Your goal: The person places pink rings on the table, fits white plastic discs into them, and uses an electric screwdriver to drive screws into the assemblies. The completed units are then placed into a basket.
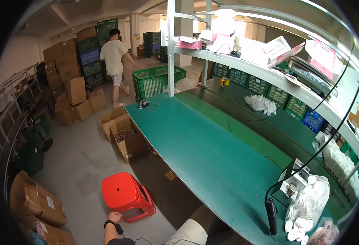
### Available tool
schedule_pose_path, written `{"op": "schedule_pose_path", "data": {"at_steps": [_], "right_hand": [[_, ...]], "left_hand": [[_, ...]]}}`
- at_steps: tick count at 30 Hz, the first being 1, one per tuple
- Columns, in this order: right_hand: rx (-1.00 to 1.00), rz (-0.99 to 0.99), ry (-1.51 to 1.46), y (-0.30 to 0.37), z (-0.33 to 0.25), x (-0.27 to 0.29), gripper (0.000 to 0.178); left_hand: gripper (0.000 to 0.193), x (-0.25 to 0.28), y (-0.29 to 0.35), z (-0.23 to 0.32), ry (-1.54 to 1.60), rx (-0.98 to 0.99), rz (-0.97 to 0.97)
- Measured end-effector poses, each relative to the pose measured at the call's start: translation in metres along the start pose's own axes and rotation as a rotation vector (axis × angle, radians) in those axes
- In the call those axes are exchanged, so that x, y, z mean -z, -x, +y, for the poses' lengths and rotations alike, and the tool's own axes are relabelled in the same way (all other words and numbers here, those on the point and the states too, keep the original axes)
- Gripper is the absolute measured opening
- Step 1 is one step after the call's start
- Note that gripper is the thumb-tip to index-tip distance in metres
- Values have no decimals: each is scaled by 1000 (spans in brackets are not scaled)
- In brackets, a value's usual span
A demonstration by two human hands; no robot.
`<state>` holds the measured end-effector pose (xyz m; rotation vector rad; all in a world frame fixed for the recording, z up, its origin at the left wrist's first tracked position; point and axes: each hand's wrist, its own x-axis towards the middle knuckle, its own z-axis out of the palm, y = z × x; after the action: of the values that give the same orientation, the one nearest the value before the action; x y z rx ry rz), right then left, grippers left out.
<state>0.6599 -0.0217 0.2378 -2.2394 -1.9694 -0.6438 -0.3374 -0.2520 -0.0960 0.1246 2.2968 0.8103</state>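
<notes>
My left hand, with a dark band on the wrist, reaches in from the lower edge. Its fingers are closed at the near leg of a red plastic stool, partly hiding that spot. The stool stands on the floor left of the green-topped workbench. My right hand is out of the picture. At the bench's near right end, a black electric screwdriver hangs from a curved cable beside a small boxy machine. White round parts lie heaped in a clear bag next to it.
Cardboard boxes with small parts stand against the bench's left edge. More cartons are at the near left. A large green crate stands beyond the bench, where a person walks. A loaded shelf overhangs the right side.
</notes>
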Motion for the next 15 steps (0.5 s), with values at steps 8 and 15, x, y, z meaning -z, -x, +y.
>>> {"op": "schedule_pose_path", "data": {"at_steps": [8,15], "right_hand": [[-173,-523,-1768,-30,-315,22,40],[-199,-242,-1653,-75,-395,-21,28]], "left_hand": [[24,-42,-41,-47,-110,62,-429],[24,-125,-2,63,-425,-614,-516]]}}
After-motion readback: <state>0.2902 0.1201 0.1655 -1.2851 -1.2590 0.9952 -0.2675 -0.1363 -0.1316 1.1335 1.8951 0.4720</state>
